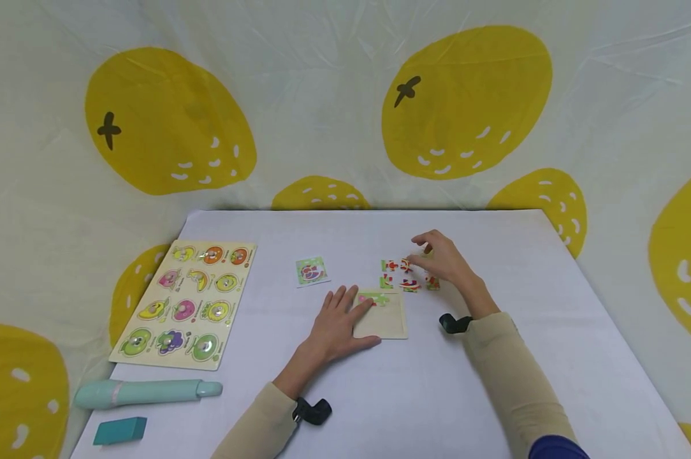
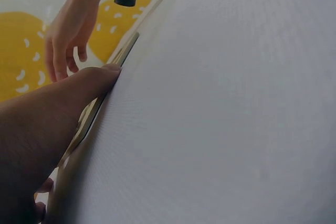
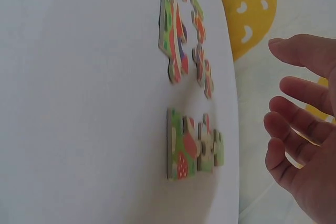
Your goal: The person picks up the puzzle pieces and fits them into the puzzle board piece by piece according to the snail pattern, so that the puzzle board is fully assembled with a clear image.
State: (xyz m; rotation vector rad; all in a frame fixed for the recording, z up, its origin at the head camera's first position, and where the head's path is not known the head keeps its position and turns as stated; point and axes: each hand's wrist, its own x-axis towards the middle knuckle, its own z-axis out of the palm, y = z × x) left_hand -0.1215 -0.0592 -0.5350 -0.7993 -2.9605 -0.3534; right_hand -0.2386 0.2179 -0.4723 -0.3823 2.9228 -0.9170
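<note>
My left hand [image 1: 335,328] lies with straight, spread fingers over the left side of a small wooden puzzle tray [image 1: 388,324]. Its thumb [image 2: 107,73] touches the tray's edge in the left wrist view. Green and pink puzzle pieces [image 1: 382,298] sit along the tray's far side, partly under the fingers. Beyond the tray, my right hand [image 1: 447,260] hovers above several loose puzzle pieces [image 1: 410,285], fingers bent and apart. Nothing shows between them in the right wrist view, where a green corner piece with a red mushroom [image 3: 181,148] lies below the hand.
A small square picture card [image 1: 312,272] lies left of the tray. Farther left is a wooden fruit peg board [image 1: 183,306]. Near the table's front left are a mint-green stick-shaped object [image 1: 156,392] and a teal block [image 1: 120,431]. A fruit-print cloth [image 1: 322,115] hangs behind the table.
</note>
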